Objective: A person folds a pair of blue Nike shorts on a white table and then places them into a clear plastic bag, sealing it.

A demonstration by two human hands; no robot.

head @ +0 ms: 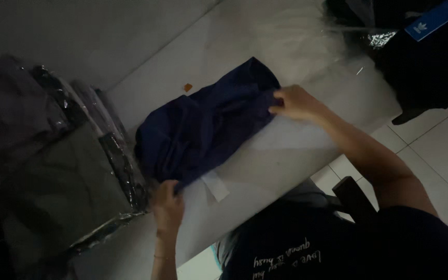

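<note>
left hand (168, 203) fingers curl over the near edge of the navy garment (206, 122), thumb side up, looks like a pinch on the fabric but the dim light hides the fingertips, so can't tell exactly. right hand (296, 102) fingers are spread a bit & pressed flat-ish on the far end of the same garment, tips gripping a fold. garment lies bunched btw both hands on a white table (286, 150), creased, not flat. just beside the left fingers: a small white tag or paper strip (215, 185). past the left hand, bagged folded clothes (73, 171) stacked in clear plastic, dark green on top. beyond the right fingers, crumpled clear plastic (307, 36) & a dark bag (421, 62).

step, as i judge it: folding/smoothing the garment, mid-way. next move prob needs both hands pulling apart to flatten creases w/o dragging it off the edge.
</note>
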